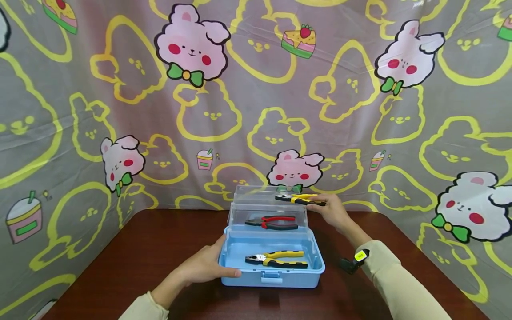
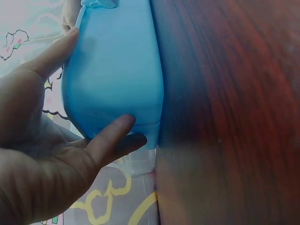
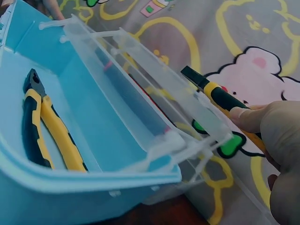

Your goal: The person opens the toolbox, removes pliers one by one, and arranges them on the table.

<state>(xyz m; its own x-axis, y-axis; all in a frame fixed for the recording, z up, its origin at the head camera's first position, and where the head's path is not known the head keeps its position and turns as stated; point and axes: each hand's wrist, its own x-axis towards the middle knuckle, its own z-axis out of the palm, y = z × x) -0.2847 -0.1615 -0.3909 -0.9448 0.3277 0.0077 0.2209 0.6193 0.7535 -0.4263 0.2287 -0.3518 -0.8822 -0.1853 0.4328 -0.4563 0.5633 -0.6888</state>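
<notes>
A light blue toolbox [image 1: 236, 281] stands on the table with its clear tiered trays [image 1: 236, 218] raised at the back. My left hand [image 1: 202, 266] grips the box's left end, thumb on the front rim and fingers against the side wall. Over the top tray, my right hand [image 1: 334, 214] pinches yellow-and-black pliers [image 1: 298, 199] by the handles, jaws pointing left. Red-and-black pliers [image 1: 276, 222] lie in the tray below. Another pair of yellow-and-black pliers [image 1: 276, 259] rests on the floor of the box; the right wrist view shows it too.
The dark brown wooden table [image 1: 168, 249] extends on both sides of the box. A patterned curtain [image 1: 248, 98] hangs close behind it and along the sides. At the box's front is a blue latch [image 1: 271, 278]. A black strap device [image 1: 352, 263] hangs at my right cuff.
</notes>
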